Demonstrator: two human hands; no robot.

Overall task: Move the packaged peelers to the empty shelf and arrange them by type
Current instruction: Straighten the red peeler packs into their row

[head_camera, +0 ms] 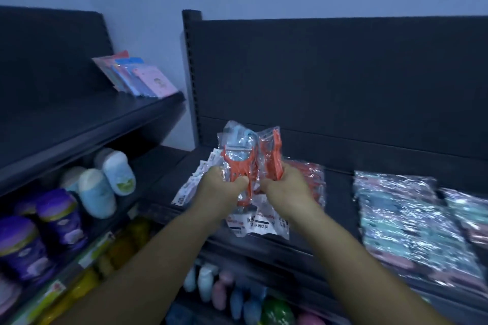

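Note:
Both hands hold clear bags of peelers above the dark shelf (340,185). My left hand (220,185) grips a bundle of packaged peelers (237,158), orange ones in front and a pale blue one behind. My right hand (284,187) grips another orange packaged peeler (272,155) right beside that bundle. More packaged peelers lie on the shelf below: white-labelled bags (192,185) to the left, orange ones (314,179) to the right, and bag ends (258,221) under my wrists.
Stacks of shiny wrapped goods in teal and pink (406,221) fill the shelf's right part. On the left unit, coloured cards (134,74) stand on the upper shelf, with purple tubs (55,219) and pale blue bottles (105,182) below. Bottles (227,290) crowd the bottom shelf.

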